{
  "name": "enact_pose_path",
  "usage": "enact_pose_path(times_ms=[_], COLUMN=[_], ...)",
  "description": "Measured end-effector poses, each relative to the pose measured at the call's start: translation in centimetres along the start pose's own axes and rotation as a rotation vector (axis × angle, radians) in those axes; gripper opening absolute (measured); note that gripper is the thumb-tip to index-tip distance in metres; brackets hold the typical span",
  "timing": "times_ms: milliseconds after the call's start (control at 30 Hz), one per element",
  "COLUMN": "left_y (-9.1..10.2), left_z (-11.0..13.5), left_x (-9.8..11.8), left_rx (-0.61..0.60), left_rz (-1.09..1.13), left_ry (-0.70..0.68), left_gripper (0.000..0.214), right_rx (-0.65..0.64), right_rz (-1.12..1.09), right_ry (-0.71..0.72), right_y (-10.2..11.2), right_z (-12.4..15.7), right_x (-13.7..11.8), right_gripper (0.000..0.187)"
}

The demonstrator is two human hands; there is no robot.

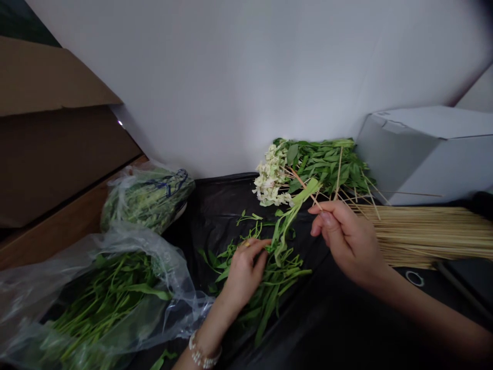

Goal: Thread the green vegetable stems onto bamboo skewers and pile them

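My left hand point(244, 272) is closed around the leafy part of a green vegetable stalk point(288, 218), whose pale cut end points up and to the right. Between the thumb and fingers of my right hand point(348, 239) is a thin wooden stick point(302, 183), slanting up to the left across the stalk's pale end. Whether it pierces the stalk, I cannot tell. Under my left hand lies a loose pile of leafy greens point(265, 308). Beyond both hands are leafy stems point(323, 164) with sticks among them, and pale whitish-green flower-like clusters point(271, 177) at their left.
Many thin wooden sticks point(431, 231) lie at the right, near a dark flat object point(470, 280) and a white ring point(415, 278). Behind them stands a white box point(408, 154). At left are an open plastic bag point(169, 257) of greens, a tied bag point(150, 198) and a cardboard box point(57, 154).
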State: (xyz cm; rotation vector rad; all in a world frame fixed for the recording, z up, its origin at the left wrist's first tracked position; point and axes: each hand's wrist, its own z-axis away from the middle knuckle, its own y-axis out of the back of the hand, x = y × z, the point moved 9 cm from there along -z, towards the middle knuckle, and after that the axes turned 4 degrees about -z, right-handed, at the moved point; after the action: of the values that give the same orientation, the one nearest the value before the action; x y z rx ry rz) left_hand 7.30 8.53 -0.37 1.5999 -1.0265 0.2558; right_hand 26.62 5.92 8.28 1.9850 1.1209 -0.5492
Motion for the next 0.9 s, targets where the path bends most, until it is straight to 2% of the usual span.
enact_pose_path(times_ms=[100, 200, 300, 367, 500, 700, 900], left_y=[2.3, 2.8, 2.4, 2.4, 2.2, 1.9, 1.4], left_z=[-0.2, 0.2, 0.7, 0.8, 0.7, 0.8, 0.7], left_x=[-1.8, -4.1, -5.1, -5.2, -4.8, -3.6, -3.1], left_rx=[0.157, 0.228, 0.269, 0.296, 0.295, 0.216, 0.174], left_rz=[0.252, 0.64, 0.981, 1.099, 1.183, 1.179, 1.025], left_ry=[0.185, 0.419, 0.578, 0.619, 0.623, 0.611, 0.518], left_gripper=[0.022, 0.016, 0.022, 0.029, 0.032, 0.029, 0.019], right_rx=[-0.017, -0.089, -0.28, -0.409, -0.507, -0.505, -0.482], right_rz=[0.006, 0.033, 0.105, 0.169, 0.245, 0.283, 0.312], right_ry=[0.015, 0.056, 0.091, 0.106, 0.113, 0.124, 0.14], right_y=[-0.2, -0.8, -2.7, -4.1, -5.8, -6.4, -6.5], right_z=[0.0, 0.0, 0.4, 0.9, 1.6, 1.9, 2.0], right_x=[-0.2, -0.6, -0.7, -0.5, 0.2, 0.6, 0.7], right_gripper=[0.018, 0.019, 0.02, 0.023, 0.03, 0.03, 0.03])
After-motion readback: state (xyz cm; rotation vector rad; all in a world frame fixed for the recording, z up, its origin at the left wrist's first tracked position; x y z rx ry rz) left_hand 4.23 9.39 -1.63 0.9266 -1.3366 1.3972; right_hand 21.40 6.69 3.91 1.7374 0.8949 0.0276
